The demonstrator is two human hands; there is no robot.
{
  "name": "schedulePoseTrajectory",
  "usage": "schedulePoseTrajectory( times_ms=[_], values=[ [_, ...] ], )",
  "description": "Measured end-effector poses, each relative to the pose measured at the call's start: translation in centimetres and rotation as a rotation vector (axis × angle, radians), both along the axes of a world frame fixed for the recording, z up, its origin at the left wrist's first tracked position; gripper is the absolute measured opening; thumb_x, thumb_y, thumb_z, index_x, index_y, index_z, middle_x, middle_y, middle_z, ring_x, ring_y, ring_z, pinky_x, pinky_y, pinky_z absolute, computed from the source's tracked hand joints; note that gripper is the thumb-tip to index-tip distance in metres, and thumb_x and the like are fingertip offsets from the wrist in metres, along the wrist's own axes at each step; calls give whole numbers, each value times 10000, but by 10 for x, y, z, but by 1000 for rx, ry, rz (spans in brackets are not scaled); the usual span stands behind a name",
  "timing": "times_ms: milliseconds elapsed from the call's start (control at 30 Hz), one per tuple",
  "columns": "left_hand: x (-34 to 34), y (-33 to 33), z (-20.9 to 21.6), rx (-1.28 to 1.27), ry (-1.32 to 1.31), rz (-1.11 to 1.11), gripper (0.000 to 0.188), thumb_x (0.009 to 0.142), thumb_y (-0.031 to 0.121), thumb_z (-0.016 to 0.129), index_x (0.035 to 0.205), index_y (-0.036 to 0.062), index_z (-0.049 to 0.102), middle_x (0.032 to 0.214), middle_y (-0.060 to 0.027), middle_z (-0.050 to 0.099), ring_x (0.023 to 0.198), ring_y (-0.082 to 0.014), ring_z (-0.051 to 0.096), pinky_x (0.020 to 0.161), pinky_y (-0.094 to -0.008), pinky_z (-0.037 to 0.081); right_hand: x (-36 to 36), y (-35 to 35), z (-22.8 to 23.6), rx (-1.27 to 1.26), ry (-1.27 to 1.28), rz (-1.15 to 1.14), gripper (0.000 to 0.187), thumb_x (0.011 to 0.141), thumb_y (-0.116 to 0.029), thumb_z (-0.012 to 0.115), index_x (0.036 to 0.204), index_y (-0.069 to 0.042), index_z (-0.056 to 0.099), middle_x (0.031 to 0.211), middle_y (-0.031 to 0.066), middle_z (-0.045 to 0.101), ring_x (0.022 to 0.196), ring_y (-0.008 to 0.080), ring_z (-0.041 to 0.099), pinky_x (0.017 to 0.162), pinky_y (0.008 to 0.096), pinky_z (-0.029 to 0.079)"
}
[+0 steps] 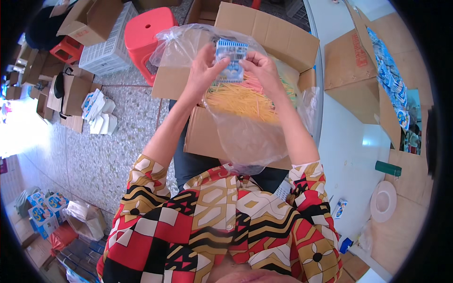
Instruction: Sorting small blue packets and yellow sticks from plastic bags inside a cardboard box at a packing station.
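A small blue and white packet [231, 70] with zigzag ends is held up between my two hands. My left hand [205, 68] is closed on its left side, thumb pressed across the front and fingers behind. At the right edge, my right hand [263, 70] pinches it between thumb and fingers. Below the packet lies a mass of thin sticks [240, 101], mostly yellow with some pink and green, perhaps plastic. They fill a clear plastic bag [245, 139] that lines an open cardboard box [205, 132] in front of me.
A white table [344, 155] runs along my right, with an open carton [351, 70], a strip of blue packets [389, 70], a green cylinder [388, 168] and a round white lid [383, 201]. At the left stand a red stool [146, 28] and a grey crate [106, 52].
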State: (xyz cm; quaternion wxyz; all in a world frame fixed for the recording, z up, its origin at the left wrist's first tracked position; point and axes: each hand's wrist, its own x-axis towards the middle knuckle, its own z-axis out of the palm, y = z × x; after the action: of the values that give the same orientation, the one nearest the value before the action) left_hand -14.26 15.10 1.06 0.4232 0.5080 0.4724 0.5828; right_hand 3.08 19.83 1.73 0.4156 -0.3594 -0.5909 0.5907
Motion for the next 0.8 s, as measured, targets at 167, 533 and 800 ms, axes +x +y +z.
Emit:
schedulePoseTrajectory(
  times_ms=[167, 533, 800],
  values=[
    [21, -45, 13, -445, -658, -555, 405, 879, 248, 547, 1212, 35, 459, 1106, -61, 559, 996, -142, 553, 855, -284, 461, 20, -54, 30, 32, -214, 75, 147, 800, -46, 619, 937, 0, 592, 835, -1, 596, 726, 50, 536, 668, 200, 457],
    [90, -118, 18, -450, -672, -515, 295, 919, 188, 448, 1166, 28, 477, 983, -100, 621, 907, -166, 611, 797, -284, 489, 71, -133, 36, 147, -57, -208, 229, 795, -82, 631, 1006, -30, 560, 860, 10, 565, 695, 46, 514, 624, 196, 446],
    [112, -138, 20, -397, -338, -458, 261, 911, 193, 480, 1106, 24, 523, 896, -55, 629, 797, -97, 598, 727, -260, 490, 91, -155, 56, -13, -402, -105, 97, 779, -100, 659, 823, -26, 613, 720, 30, 598, 595, 59, 545, 556, 202, 443]
  ],
)
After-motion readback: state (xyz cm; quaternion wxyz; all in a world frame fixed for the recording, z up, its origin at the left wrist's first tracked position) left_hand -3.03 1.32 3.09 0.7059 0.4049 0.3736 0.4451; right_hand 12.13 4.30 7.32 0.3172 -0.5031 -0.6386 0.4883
